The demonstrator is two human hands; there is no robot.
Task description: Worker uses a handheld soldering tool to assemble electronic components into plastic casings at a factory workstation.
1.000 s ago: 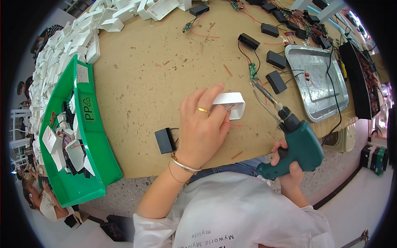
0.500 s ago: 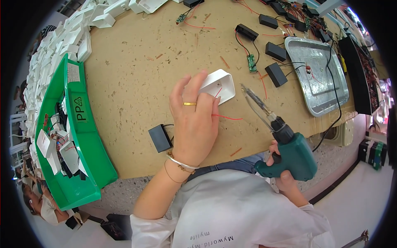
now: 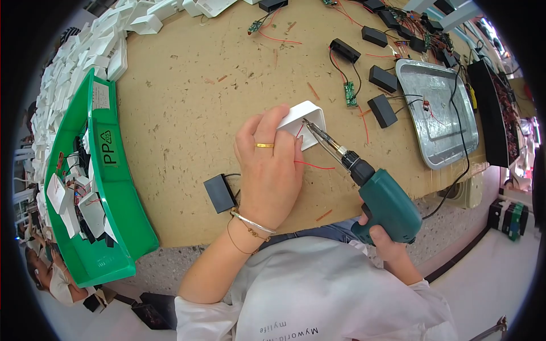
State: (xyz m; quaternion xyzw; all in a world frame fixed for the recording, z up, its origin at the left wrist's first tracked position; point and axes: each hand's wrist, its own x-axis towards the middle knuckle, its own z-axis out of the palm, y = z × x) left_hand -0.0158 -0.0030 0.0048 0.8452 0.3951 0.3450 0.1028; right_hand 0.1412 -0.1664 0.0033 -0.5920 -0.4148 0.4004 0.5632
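Observation:
My left hand [image 3: 268, 162] is closed around a white plastic housing [image 3: 314, 112], tilted over the cardboard-covered table. A red wire [image 3: 314, 165] sticks out beside my fingers, and a short red end shows inside the housing. In my right hand [image 3: 384, 241] is a green soldering gun [image 3: 392, 204], gripped by its handle. Its metal tip reaches into the housing near the red wire end; whether they touch I cannot tell. Close to my left wrist lies a black box [image 3: 220, 194] whose dark lead runs under my hand.
A green bin [image 3: 122, 187] with mixed parts stands at left, beside piled white housings [image 3: 105, 51]. At right is a metal tray [image 3: 443, 156], crossed by a black cord [image 3: 467, 139]. Nearby lie black boxes [image 3: 382, 111] and a green circuit board [image 3: 350, 94].
My right hand has brought the soldering gun left and upward, so its tip is now in the white housing. My left hand keeps its hold almost unmoved.

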